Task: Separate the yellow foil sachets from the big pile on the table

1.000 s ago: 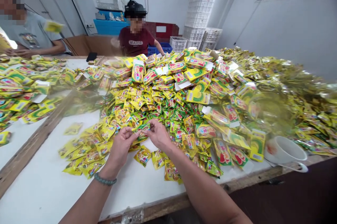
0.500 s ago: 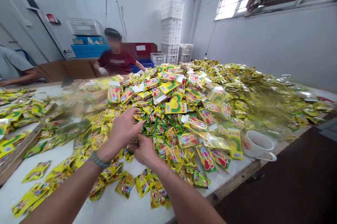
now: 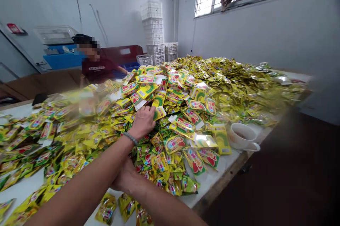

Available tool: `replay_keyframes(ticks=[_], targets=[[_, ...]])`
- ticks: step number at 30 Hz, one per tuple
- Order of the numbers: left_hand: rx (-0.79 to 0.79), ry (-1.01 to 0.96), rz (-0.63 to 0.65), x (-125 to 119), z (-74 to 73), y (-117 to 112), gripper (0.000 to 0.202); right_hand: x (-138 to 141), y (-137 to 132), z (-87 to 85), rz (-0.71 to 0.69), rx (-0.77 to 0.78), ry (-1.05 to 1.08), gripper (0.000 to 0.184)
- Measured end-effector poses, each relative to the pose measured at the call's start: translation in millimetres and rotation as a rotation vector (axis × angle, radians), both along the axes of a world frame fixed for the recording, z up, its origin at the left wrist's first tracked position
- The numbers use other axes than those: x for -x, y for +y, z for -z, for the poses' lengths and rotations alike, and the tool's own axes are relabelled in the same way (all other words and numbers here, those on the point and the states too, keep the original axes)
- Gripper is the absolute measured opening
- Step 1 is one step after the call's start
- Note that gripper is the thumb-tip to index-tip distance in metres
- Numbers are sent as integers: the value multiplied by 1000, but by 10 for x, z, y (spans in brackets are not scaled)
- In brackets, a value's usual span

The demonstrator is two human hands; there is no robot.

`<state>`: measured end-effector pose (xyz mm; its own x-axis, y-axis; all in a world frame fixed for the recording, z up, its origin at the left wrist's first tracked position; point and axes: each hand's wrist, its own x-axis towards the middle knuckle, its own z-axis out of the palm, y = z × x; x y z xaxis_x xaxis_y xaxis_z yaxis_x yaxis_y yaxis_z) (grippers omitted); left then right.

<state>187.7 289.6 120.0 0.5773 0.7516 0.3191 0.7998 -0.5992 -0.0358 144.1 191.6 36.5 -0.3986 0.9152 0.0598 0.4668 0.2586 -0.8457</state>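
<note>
In the middle of the pile, my left hand (image 3: 145,121) has its fingers curled at the end of a yellow small carton (image 3: 159,113), apparently gripping it. A beaded bracelet circles that wrist. My right hand (image 3: 126,177) is lower and nearer, passing beneath my left forearm. Its fingers are hidden behind that forearm, among small yellow and green sachets (image 3: 159,162). More printed cartons (image 3: 175,143) lie heaped just beyond and to the right of my hands. Loose yellow sachets (image 3: 106,208) rest on the white table (image 3: 91,219) close to me.
A white cup (image 3: 243,137) holding brown liquid stands near the table's right edge. Behind it spreads a large heap of yellow packets (image 3: 225,74). Across the table is a person in a dark red shirt (image 3: 95,70). White crates (image 3: 154,29) are stacked by the wall.
My left hand has moved forward to the cartons and closed at one, which now lies tilted. My right hand has shifted nearer me, under the left forearm. The view has turned to the right.
</note>
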Motion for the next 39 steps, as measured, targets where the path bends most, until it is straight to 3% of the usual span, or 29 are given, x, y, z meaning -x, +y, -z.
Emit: replay_keyframes(ticks=[2,4,7,9,11,14,18,22,25,28,33,39], targets=[[94,-128,-34,176,-21,12,49,-11,-50,-65,-63,-69,-108,20],[272,-387,-91,372,-54,10,54,-49,-89,-144,-76,-112,-219,22],[647,-1056,-227,718,-110,-58,51,-135,-103,-253,-30,-139,-273,24],[791,-1407,-286,955,-119,-172,42,-179,-99,-292,-5,-161,-277,24],[860,-1614,-321,1144,-76,-332,34,-190,-101,-296,5,-168,-270,22],[943,-1774,-364,1289,77,-580,31,-167,-126,-263,-31,-144,-253,19],[864,-1789,-379,1420,260,-794,47,-199,-94,-229,-31,-97,-238,9],[693,-1626,-401,1737,303,-964,54,-356,83,-241,209,-55,-192,14],[703,-1296,-381,1924,317,-1138,44,-435,193,-249,377,-11,137,13],[796,-1096,-335,1946,382,-1296,42,-423,219,-235,342,30,511,20],[852,-1249,-342,1912,599,-1405,48,-380,188,-210,182,42,340,20],[1035,-1365,-349,1965,730,-1444,50,-399,165,-233,259,22,391,20]])
